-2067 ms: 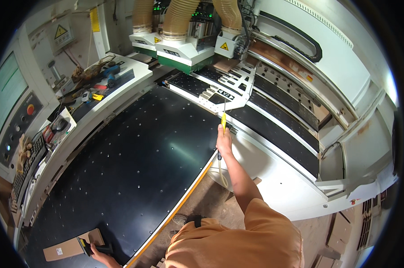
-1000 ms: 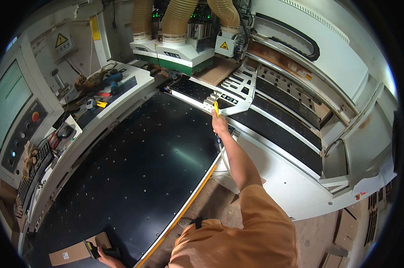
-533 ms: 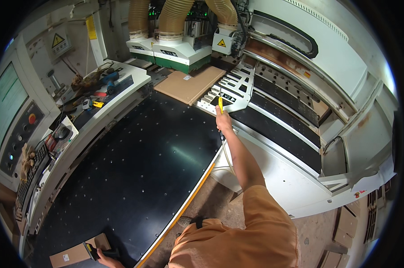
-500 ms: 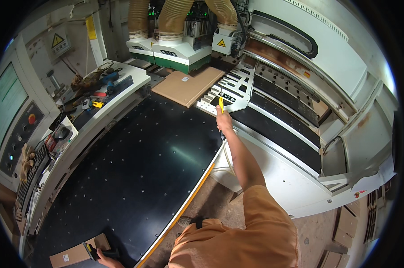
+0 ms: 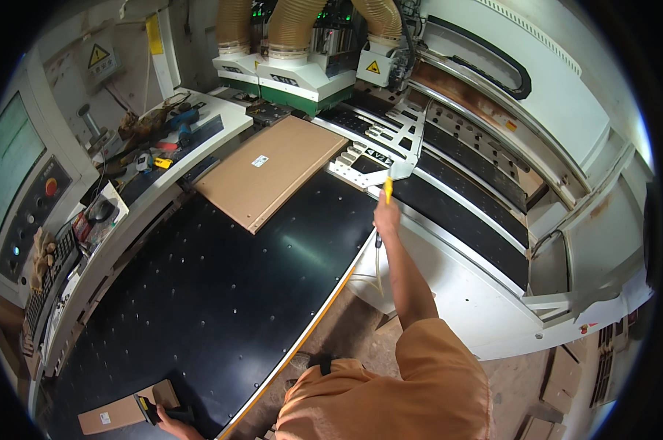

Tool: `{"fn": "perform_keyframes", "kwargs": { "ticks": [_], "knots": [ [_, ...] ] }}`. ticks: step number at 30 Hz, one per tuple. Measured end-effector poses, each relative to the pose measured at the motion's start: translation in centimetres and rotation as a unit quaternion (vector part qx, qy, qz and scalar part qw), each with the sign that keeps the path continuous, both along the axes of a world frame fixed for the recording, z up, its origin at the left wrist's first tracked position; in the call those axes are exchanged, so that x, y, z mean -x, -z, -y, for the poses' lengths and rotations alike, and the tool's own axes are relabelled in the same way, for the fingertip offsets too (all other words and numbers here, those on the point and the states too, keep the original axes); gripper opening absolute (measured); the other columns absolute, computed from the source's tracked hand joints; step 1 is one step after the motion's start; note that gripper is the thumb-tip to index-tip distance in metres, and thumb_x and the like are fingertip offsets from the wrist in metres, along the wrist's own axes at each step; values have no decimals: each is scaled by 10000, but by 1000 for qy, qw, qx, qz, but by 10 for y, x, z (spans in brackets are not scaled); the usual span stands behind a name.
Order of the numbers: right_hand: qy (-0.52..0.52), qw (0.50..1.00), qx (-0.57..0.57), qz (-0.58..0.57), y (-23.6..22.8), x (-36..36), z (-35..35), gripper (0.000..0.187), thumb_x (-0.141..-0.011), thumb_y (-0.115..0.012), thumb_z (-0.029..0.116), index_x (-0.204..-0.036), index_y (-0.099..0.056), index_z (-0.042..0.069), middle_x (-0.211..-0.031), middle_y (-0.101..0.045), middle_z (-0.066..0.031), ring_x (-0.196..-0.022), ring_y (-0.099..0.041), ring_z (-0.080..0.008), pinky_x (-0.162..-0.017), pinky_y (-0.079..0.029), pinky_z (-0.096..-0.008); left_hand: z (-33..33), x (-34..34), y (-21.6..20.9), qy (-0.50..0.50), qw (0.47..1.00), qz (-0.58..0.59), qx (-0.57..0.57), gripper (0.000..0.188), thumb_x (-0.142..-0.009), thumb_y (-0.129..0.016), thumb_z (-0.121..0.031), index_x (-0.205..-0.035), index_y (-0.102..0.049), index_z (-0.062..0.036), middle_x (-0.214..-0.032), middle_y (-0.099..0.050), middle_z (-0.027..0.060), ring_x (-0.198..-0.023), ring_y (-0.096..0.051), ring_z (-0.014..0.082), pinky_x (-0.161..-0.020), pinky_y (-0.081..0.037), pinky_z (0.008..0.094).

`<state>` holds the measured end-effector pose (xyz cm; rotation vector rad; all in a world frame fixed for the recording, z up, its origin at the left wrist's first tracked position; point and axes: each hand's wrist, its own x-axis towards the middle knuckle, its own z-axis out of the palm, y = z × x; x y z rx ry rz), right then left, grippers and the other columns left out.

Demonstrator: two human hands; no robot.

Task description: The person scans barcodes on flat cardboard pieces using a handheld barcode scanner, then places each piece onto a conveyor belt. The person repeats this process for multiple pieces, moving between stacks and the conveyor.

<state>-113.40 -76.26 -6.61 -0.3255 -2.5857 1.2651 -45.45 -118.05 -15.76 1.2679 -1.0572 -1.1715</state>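
Note:
My right hand, arm stretched forward, is wrapped round a slim yellow-and-black tool with a pale hose hanging from its lower end; it looks like an air blow gun. Its tip points at the front of a white slotted plate. At the lower left, my left hand is closed on a black handheld device with a yellow patch, apparently a barcode scanner. That device is at a small brown panel bearing a white label. A larger labelled brown panel lies across the far part of the black table.
The dotted black table has an orange-edged rim beside me. Left stand a tool-strewn shelf, a keyboard and a control screen. Ahead are a white-and-green machine head and ribbed hoses.
The larger brown panel has slid out from the machine head, leftward and toward me. My right hand has moved slightly right and nearer with the yellow tool. My left hand has barely shifted.

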Motion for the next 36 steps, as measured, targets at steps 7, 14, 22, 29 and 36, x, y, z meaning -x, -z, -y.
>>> {"fn": "perform_keyframes", "kwargs": {
  "ticks": [7,14,22,29,36],
  "knots": [
    [53,895,442,19,178,-120,-5,457,-1033,-497,394,-1330,-501,46,-1028,-658,-117,-824,-671,-196,-576,-542,-352,-8,-3,-2,14,1000,26,-6,338,-888,-663,-296,-1003,-650,23,-893,-642,51,-798,-587,153,-746,-470,318],
    [-25,991,25,-133,156,-94,-3,146,-970,-501,77,-980,-641,37,-909,-597,-55,-856,-571,-194,-805,-478,-346,-18,7,-16,-40,998,-15,-49,314,-872,-667,-270,-1041,-621,-10,-892,-589,31,-819,-564,145,-770,-455,298],
    [-604,725,-124,-307,20,-93,248,344,-771,-796,219,-1050,-665,65,-1109,-608,-82,-1095,-534,-317,-936,-429,-444,-27,19,-25,-71,995,-45,-48,255,-895,-654,-278,-940,-634,-28,-852,-577,13,-793,-553,133,-727,-444,283],
    [-703,671,-39,-233,30,-108,293,275,-734,-825,160,-909,-652,37,-952,-575,-106,-960,-539,-322,-840,-456,-426,-50,32,-33,-88,984,-126,-92,305,-920,-627,-392,-897,-617,-88,-846,-600,24,-803,-594,172,-742,-491,314],
    [-784,600,11,-159,26,-197,240,273,-747,-821,174,-790,-596,26,-872,-550,-107,-825,-550,-291,-787,-466,-426,-72,156,-73,-86,981,-140,-106,274,-857,-631,-388,-883,-609,-116,-793,-592,7,-695,-554,117,-623,-434,265]
  ]
}}
